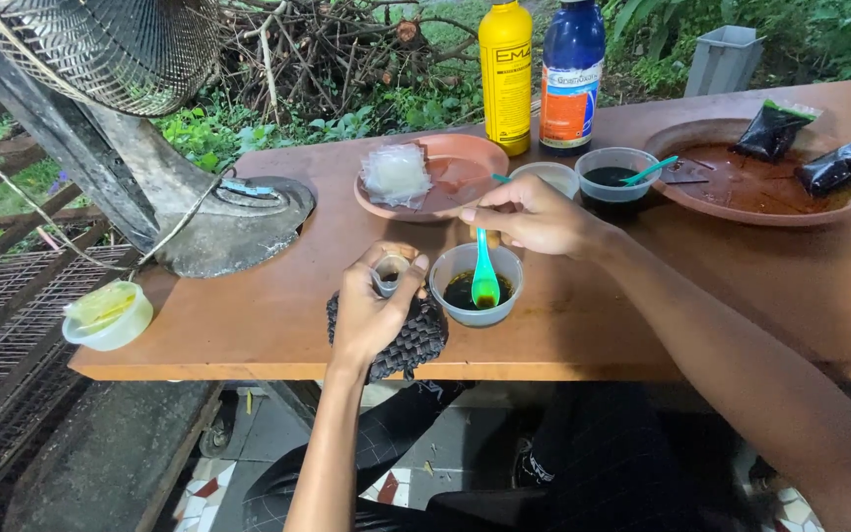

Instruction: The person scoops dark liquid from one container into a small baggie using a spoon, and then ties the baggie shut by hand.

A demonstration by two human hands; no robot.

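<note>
Pinching the handle of a small green plastic spoon, the right hand hangs over a clear plastic cup of dark liquid that stands near the front edge of the brown wooden table; the spoon's bowl sits in the liquid, apparently so that any drip falls back into the cup. The left hand is closed around a small clear plastic pouch, thumb and fingers pressing its mouth into an open ring just beside the cup, which keeps the opening close to the spoon. Under that hand lies a dark woven mat at the table's front edge.

Further back stand a shallow terracotta dish carrying a stack of clear pouches, a second clear cup of dark liquid with its own green spoon, and a yellow plastic bottle beside a blue one. Toward the right edge a larger clay dish holds two filled dark pouches (their tops look folded shut). A lidded white tub sits at the front left corner.
</note>
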